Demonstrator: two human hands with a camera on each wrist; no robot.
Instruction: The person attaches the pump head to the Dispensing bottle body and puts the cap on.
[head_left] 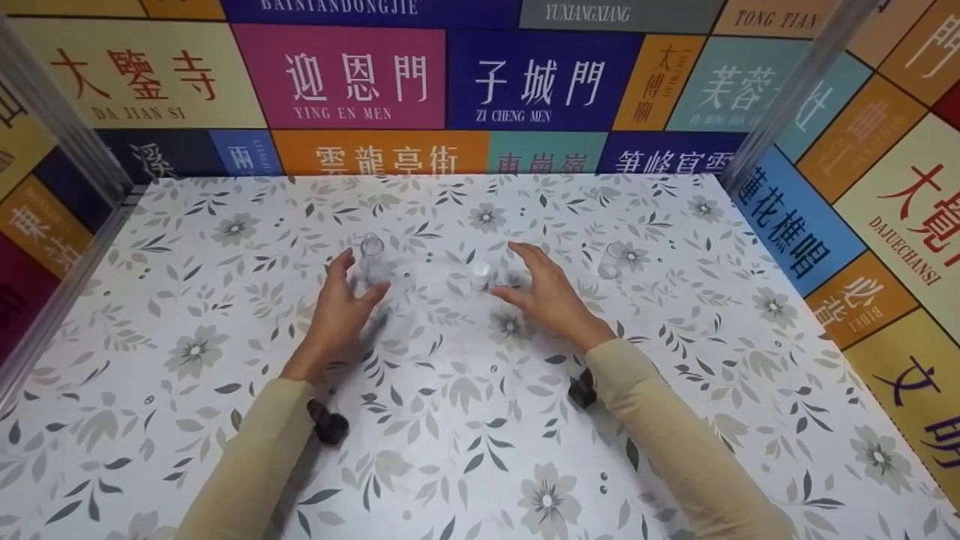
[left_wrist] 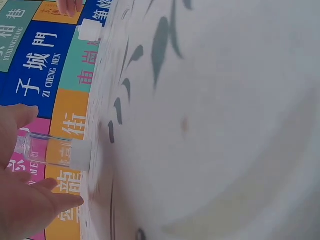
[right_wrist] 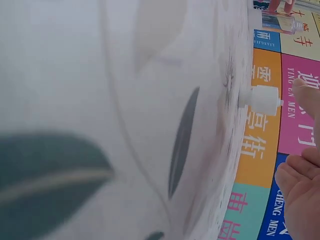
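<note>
A small clear bottle (head_left: 373, 261) with a threaded neck stands upright on the table; its lower end is white in the left wrist view. My left hand (head_left: 335, 311) is beside it, thumb and fingers spread apart on either side. Toward the middle stands a small white bottle top (head_left: 481, 276), showing a wide white body and a small tip in the right wrist view (right_wrist: 265, 100). My right hand (head_left: 551, 292) is just to its right, thumb and fingers apart with nothing between them. Farther right sits a clear, hollow cylindrical cover (head_left: 611, 260).
A white tablecloth (head_left: 457, 420) with grey flowers and leaves covers the table. Coloured panels (head_left: 337, 79) with large characters rise behind and at both sides. Metal posts (head_left: 780, 90) mark the back corners. Each wrist wears a dark camera (head_left: 328, 424).
</note>
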